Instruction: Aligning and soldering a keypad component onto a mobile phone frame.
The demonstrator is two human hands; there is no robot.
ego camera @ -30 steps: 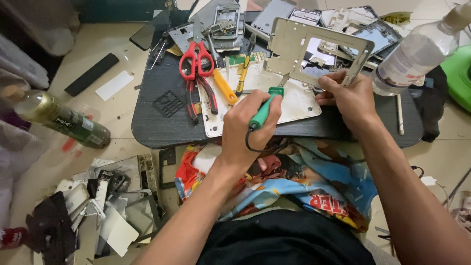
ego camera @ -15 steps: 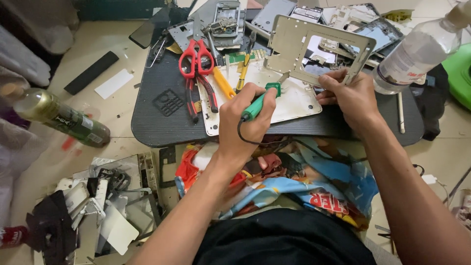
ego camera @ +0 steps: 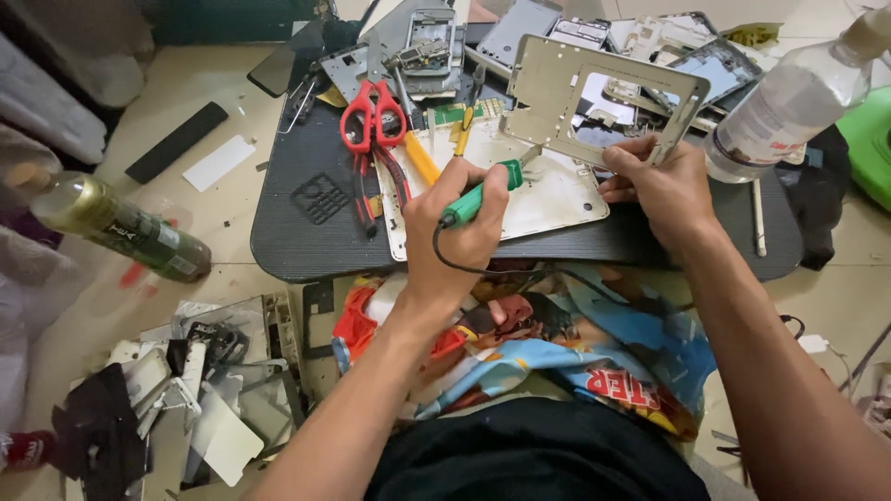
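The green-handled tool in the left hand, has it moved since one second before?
Yes. The green-handled tool in the left hand has shifted slightly left, closer to the red scissors, and its tip now reaches the metal frame.

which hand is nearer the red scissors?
Left. The left hand, holding the green-handled soldering iron, sits just right of and below the red scissors. The right hand is farther right, gripping the metal frame.

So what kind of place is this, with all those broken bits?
Probably a home repair spot on the floor: the left hand works a green soldering iron on a metal frame, with red scissors nearby.
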